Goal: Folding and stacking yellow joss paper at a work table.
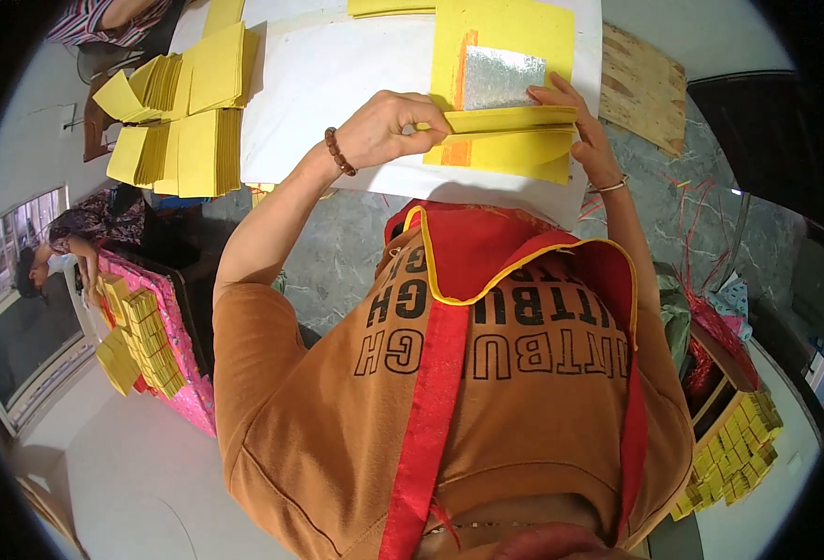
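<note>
On the white table, a yellow paper sheet (515,26) bears a silver foil square (505,79) and an orange stripe (473,56). Its near part is folded up into a raised ridge, and the near edge lies curved on the table side. My left hand (395,129) is closed, thumb and fingers pinching the left end of this fold. At the right end, my right hand (587,126) has its fingers over the sheet beside the foil and its thumb at the near side, with the fold's end between them. Whether other sheets lie underneath cannot be made out.
Stacks of folded yellow paper (209,154) stand at the table's left side. More yellow paper (391,7) lies at the far edge. A plywood board (643,89) is right of the table. At left, another person works by bundled yellow paper (149,345); yellow bundles (731,453) sit lower right.
</note>
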A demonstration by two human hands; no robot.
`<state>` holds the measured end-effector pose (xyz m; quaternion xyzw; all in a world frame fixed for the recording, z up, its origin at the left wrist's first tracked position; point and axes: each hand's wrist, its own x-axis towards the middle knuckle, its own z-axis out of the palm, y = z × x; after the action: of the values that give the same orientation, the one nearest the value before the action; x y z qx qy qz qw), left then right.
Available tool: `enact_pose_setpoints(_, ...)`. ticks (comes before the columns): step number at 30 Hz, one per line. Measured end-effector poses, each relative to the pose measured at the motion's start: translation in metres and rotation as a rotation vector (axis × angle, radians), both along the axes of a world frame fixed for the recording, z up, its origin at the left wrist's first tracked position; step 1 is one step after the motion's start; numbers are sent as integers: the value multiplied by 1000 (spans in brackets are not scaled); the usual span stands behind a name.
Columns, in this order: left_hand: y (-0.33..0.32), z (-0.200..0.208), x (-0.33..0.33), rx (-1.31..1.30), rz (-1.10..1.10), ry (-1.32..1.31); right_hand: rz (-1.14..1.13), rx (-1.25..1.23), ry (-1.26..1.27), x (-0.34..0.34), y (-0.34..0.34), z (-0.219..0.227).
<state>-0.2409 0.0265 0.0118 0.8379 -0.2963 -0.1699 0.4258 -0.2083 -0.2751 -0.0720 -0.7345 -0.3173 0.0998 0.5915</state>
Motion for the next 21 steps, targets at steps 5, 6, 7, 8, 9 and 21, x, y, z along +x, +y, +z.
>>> enact_pose_setpoints(5,-1,-13,-7,-40,140,-18,-43,24,50,-3,2,-1)
enact_pose_setpoints(6,-2,-15,-10,-51,160,-96,-6,2,43,-1,0,-1)
enact_pose_setpoints(7,-4,-17,-12,-62,179,-174,32,-21,35,0,-1,-1)
enact_pose_setpoints(8,-5,-20,-13,-62,178,-174,30,-22,35,1,-2,-3)
enact_pose_setpoints(9,-7,-24,-15,-83,198,-216,54,148,170,0,-1,-4)
enact_pose_setpoints(21,-4,-39,-5,8,334,-483,-191,94,248,-7,10,-8)
